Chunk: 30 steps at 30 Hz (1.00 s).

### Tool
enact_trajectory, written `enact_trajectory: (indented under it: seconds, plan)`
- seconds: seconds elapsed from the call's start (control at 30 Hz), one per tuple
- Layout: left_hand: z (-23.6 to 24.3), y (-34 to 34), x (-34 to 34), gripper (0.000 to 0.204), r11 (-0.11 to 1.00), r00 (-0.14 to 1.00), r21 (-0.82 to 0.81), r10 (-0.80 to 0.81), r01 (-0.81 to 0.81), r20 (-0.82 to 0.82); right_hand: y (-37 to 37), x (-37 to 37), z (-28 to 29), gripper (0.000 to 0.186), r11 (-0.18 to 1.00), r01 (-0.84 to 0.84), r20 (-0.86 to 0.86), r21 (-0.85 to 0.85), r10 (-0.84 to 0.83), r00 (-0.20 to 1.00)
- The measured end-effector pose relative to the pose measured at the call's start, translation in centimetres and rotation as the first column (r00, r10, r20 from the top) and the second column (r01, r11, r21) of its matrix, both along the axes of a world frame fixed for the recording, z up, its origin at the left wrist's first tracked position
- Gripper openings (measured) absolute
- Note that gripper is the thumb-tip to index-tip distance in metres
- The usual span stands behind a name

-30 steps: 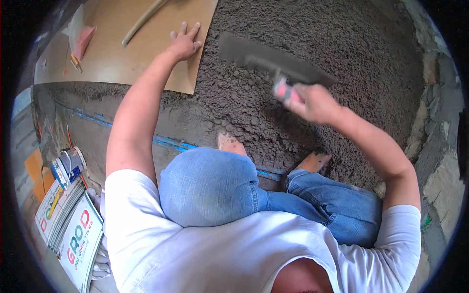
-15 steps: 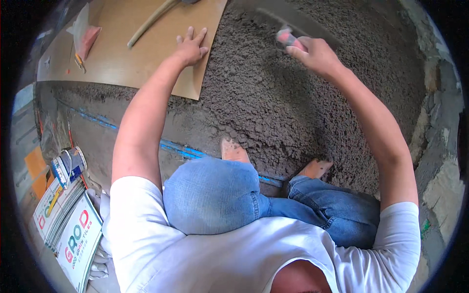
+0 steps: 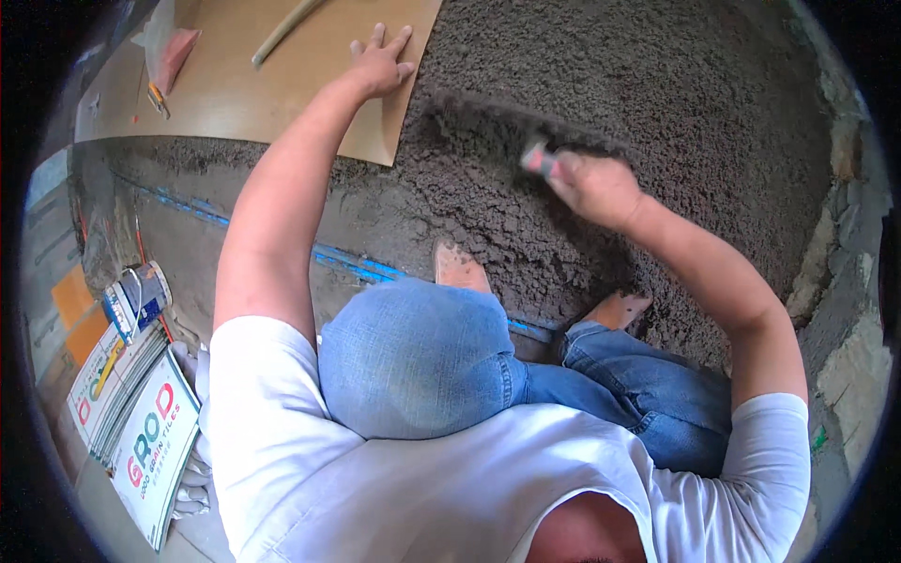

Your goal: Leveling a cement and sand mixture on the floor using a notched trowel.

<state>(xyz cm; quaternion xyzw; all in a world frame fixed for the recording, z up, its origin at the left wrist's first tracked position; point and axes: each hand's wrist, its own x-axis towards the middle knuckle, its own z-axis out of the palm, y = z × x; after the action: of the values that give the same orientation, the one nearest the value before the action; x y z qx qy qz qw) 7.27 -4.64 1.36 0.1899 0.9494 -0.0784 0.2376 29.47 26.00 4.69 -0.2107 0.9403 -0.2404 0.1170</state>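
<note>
My left hand (image 3: 380, 66) lies spread on a large tan board (image 3: 235, 98), near its right edge. My right hand (image 3: 603, 190) grips the pinkish handle of a trowel (image 3: 542, 160). Its long blade lies across a bed of dark, crumbly mortar (image 3: 723, 141), with mortar heaped along it; much of the blade is hard to make out. Rough, lumpy mortar shows between the trowel and my bare feet, while the surface beyond looks more even.
On the board are a wooden tool handle (image 3: 286, 33), a pink-filled plastic bag (image 3: 175, 58) and a small orange tool (image 3: 158, 100). Blue strips (image 3: 357, 265) cross the floor. Flat cartons (image 3: 158, 450) and a blue-white bucket (image 3: 138, 298) stand at left. A rough ledge (image 3: 840, 347) runs along the right.
My right hand has drawn the trowel toward me over the mortar. My left hand stays spread on the board. The view has shifted slightly, and the wooden-handled tool's dark head has left the picture.
</note>
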Motion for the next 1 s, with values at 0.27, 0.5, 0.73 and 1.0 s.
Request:
enact_trajectory:
  seconds: [0.27, 0.5, 0.73, 1.0]
  plan:
    - [0.8, 1.4, 0.0, 0.066, 0.999, 1.0, -0.037, 0.017, -0.016, 0.024, -2.4, 4.4, -0.3, 0.024, 0.981, -0.193, 0.12, -0.002, 0.192, 0.974]
    - [0.2, 0.4, -0.1, 0.067, 1.0, 1.0, -0.026, 0.011, -0.012, -0.017, -2.2, 2.3, 1.5, 0.024, 0.998, -0.058, 0.007, -0.033, 0.058, 0.998]
    - [0.6, 1.2, 0.2, 0.066, 0.998, 1.0, -0.058, 0.008, -0.007, 0.011, -3.0, 4.0, 0.6, 0.024, 0.979, -0.204, 0.001, -0.017, 0.204, 0.979]
    - [0.3, 0.9, -0.2, 0.067, 0.999, 0.999, -0.025, 0.031, -0.03, 0.025, -2.8, 2.1, 0.8, 0.024, 0.995, -0.089, 0.079, 0.055, 0.084, 0.993]
